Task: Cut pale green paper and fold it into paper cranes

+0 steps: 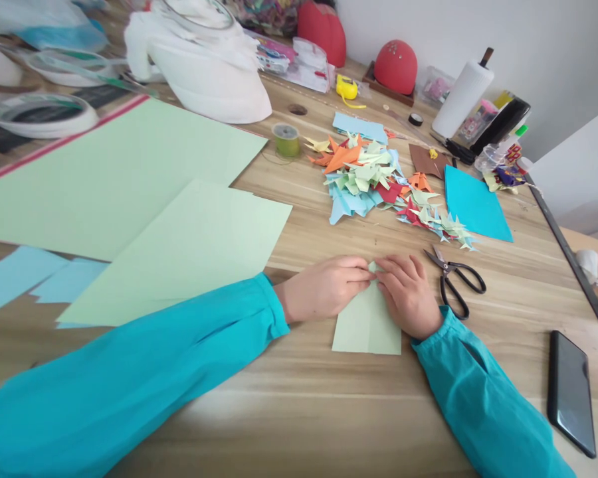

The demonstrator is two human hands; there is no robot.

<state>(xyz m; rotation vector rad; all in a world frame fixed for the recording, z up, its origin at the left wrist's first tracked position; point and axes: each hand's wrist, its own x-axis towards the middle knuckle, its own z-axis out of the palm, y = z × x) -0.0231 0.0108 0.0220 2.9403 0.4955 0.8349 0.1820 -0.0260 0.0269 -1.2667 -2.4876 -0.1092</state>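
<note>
A small pale green sheet of paper [367, 330] lies on the wooden table between my hands, with a crease running down its length and its far end narrowed to a folded tip. My left hand [326, 287] comes in from the left, its fingers pressed together on that tip. From the other side my right hand [407, 292] holds the same end, fingers bent over the paper's right edge. The fingertips partly cover the fold. Black-handled scissors [451, 269] lie just right of my right hand, their blades apart.
Large green sheets [199, 245] spread across the left, over blue paper pieces [17, 275]. Beyond my hands sits a pile of folded paper shapes [361, 172] beside a thread spool [286, 141]. A blue sheet [478, 202] and a phone [571, 392] lie to the right.
</note>
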